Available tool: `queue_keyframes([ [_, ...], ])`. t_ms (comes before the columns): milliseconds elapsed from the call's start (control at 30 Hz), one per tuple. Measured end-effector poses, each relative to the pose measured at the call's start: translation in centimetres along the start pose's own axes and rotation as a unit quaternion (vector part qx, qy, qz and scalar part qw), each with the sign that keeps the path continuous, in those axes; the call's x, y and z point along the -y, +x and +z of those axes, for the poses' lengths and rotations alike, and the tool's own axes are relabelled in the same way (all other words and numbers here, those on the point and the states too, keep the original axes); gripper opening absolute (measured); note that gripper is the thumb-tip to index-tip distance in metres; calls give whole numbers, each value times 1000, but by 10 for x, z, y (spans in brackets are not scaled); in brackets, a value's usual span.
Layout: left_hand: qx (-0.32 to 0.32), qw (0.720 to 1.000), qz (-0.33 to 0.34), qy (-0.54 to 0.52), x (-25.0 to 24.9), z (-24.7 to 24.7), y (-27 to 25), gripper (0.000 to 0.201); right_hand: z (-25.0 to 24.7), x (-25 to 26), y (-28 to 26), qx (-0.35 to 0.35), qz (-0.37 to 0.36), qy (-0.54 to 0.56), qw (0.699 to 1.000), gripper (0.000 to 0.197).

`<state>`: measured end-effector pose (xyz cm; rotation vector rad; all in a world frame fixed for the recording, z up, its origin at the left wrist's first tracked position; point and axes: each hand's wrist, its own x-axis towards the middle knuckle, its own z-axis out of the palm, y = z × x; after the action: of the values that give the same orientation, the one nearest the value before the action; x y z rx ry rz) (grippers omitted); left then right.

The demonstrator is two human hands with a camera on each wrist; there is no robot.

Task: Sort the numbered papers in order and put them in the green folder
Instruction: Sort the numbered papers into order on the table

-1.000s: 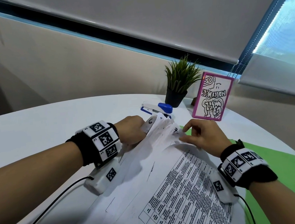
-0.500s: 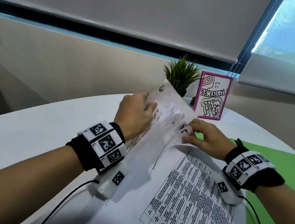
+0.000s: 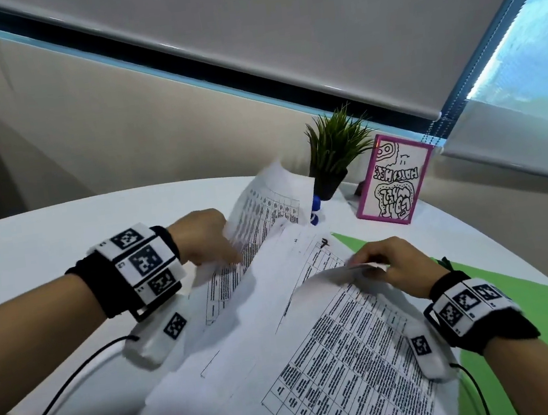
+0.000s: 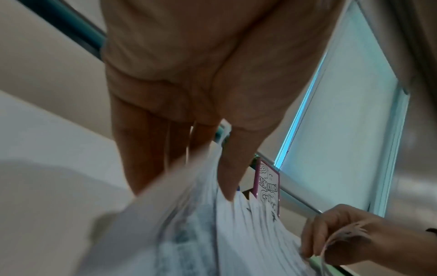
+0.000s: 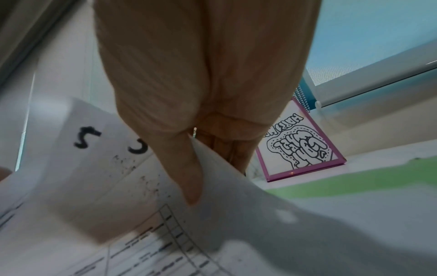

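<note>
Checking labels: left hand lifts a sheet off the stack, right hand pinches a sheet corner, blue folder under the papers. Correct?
One error: the folder under the papers is green, as the head view shows. Left hand and right hand are as stated.

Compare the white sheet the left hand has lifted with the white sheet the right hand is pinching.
The left hand holds its printed sheet raised steeply off the pile; the right hand only curls up a corner of its printed sheet, the rest lying flat over the green folder. Both carry printed tables.
</note>
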<state>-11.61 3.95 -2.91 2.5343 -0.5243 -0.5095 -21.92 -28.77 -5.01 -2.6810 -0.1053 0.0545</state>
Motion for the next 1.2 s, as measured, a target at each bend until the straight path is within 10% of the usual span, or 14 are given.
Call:
queue_keyframes([
  [133,-15,999,9,34,0,-12,-1,21,-4,-3,-3,5,-4,35,999,26],
  [233,-178,983,52,7,-4,-28,0,22,-4,-1,-8,4,-11,62,998,21],
  [367,-403,872,162,-225,-20,-50,-9,13,-6,3,-13,-5,-16,76,997,20],
  [533,-442,769,291,-359,-45,-47,-17,19,-7,8,-16,-20,-8,115,993,15],
  [767,-360,837,275,-307,-60,-1,7,17,-16,12,-24,-21,-39,104,994,35],
  [967,-100,949,205,-219,-56,29,17,13,-21,26,-34,-58,-53,118,990,6],
  [1200,102,975,166,-105,-45,49,7,19,-18,27,-32,-103,-74,68,990,9],
])
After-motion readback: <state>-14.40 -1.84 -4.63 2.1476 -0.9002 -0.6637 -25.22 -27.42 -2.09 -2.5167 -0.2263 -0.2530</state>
